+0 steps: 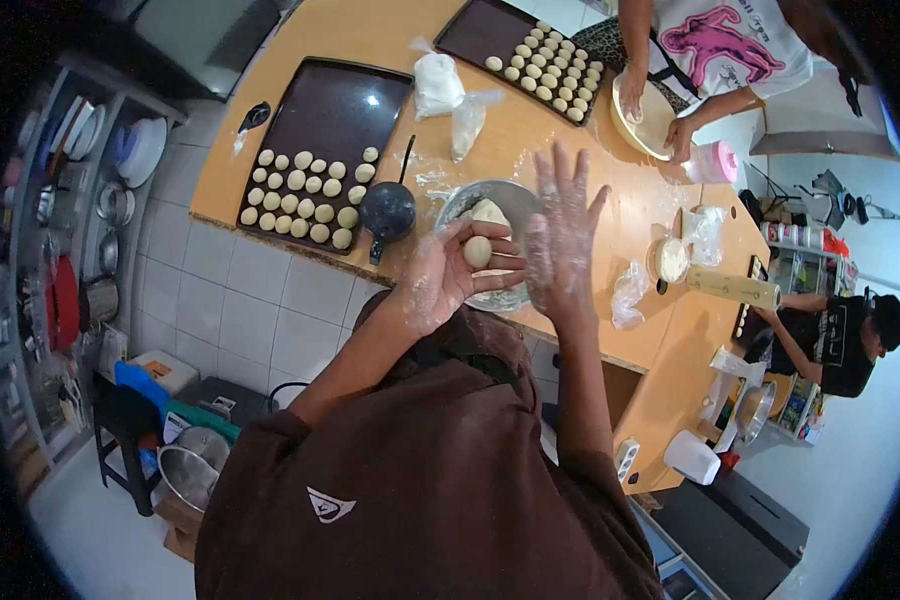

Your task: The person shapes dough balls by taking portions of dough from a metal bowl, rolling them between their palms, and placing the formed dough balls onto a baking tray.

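Observation:
A smooth, round dough ball (477, 251) rests on the upturned palm and fingers of my left hand (442, 278), which is dusted with flour. My right hand (562, 240) is raised beside it, apart from the ball, with fingers spread and floury and nothing in it. Behind both hands stands a metal bowl (515, 196), partly covered by them. A larger lump of dough (488, 210) lies in it. To the left, a dark baking tray (340, 105) carries rows of dough balls (315, 184) on its near half.
A black round object with a handle (387, 210) sits between tray and bowl. Beyond are bags of white powder (436, 85) and a second tray (480, 28). A co-worker's hands (632, 95) are at a yellowish bowl (648, 120). Another person (850, 340) works at far right.

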Demonstrator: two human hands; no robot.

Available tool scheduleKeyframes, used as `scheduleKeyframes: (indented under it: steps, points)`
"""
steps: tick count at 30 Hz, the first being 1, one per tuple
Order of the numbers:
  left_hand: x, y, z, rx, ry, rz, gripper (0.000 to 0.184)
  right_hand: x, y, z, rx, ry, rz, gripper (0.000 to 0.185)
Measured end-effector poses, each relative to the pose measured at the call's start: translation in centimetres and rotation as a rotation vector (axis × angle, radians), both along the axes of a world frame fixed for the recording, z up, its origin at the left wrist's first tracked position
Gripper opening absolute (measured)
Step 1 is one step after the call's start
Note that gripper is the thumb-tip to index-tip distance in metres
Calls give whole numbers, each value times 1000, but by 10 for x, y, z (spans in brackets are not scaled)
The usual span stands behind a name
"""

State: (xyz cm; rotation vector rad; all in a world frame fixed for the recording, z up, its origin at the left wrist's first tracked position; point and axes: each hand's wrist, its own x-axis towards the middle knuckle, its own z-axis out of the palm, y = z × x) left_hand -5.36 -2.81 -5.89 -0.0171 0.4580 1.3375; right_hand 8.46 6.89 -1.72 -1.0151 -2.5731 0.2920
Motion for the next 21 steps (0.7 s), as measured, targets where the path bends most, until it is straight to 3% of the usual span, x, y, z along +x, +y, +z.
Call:
scheduleKeyframes:
  steps: [3,6,10,11,15,21]
  points:
    - [-6,-3,-21,39,22,49,38,11,-3,9,-311,303,23,65]
    - [-9,-3,-19,-3,38,70,36,5,-15,11,-167,149,227,64]
    - [-6,-4,-18,-37,62,92,34,-8,-30,-2,-107,-17,311,51]
    - [-4,-3,-20,-35,54,114,33,-9,-31,-7,-108,62,281,42]
    - [-7,1,-14,72,-110,123,33,-7,-28,-24,-208,224,182,37]
    - [-17,-4,-7,40,141,85,33,-7,-26,-27,-312,442,94,39]
